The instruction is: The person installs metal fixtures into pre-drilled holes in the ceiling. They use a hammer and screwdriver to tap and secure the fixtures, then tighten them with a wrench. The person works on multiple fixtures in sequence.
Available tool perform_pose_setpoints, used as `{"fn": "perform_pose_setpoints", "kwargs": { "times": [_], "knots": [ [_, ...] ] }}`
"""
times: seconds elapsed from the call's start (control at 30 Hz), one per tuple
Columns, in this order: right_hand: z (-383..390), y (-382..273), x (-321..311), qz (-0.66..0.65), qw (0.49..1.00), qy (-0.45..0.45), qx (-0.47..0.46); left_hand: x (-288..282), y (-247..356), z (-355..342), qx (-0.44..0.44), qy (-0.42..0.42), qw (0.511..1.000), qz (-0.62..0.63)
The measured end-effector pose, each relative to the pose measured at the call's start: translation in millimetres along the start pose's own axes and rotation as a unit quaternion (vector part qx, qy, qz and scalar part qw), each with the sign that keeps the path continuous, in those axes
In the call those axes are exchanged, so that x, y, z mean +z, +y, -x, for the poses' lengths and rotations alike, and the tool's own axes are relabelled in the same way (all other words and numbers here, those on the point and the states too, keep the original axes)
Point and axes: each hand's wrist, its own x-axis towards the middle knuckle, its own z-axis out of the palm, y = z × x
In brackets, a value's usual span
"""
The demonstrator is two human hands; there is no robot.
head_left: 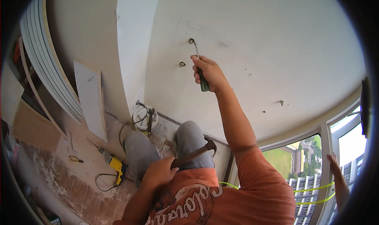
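Note:
My right hand (206, 73) grips a green-handled tool (203, 82), whose thin metal shaft reaches up to an upper bolt fitting (191, 41) on the white wall (237, 23). A second metal fitting (181, 64) sticks out below it, and a smaller one (282, 103) is farther right. My left hand (160, 171) is closed around the handle of a hammer (197, 149), which lies across my lap above the orange shirt, its dark head by my right knee.
On the dusty floor (59, 169) are a yellow drill (116, 166), pliers (75, 159) and a white bucket (140, 118) with tools. Boards (87, 90) lean at left. A co-worker's hand (332, 158) rests on the window frame at right, near a yellow-green hose (312, 188).

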Motion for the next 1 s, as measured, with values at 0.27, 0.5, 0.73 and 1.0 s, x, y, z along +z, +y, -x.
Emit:
{"fn": "perform_pose_setpoints", "kwargs": {
  "times": [0.27,0.5,0.73,1.0],
  "knots": [
    [41,96,-58,-0.035,0.99,0.134,-0.004,8,-6,8,0.094,0.064,0.988,-0.106],
    [64,187,-19,-0.033,0.961,-0.134,0.239,11,-26,-15,0.128,0.058,0.99,0.0],
    [56,241,-29,-0.397,0.843,-0.226,0.285,-26,-122,-201,-0.14,0.088,0.982,-0.089],
    [56,266,-52,-0.535,0.77,-0.23,0.26,15,-187,-286,-0.376,0.164,0.912,-0.005]
  ]
}}
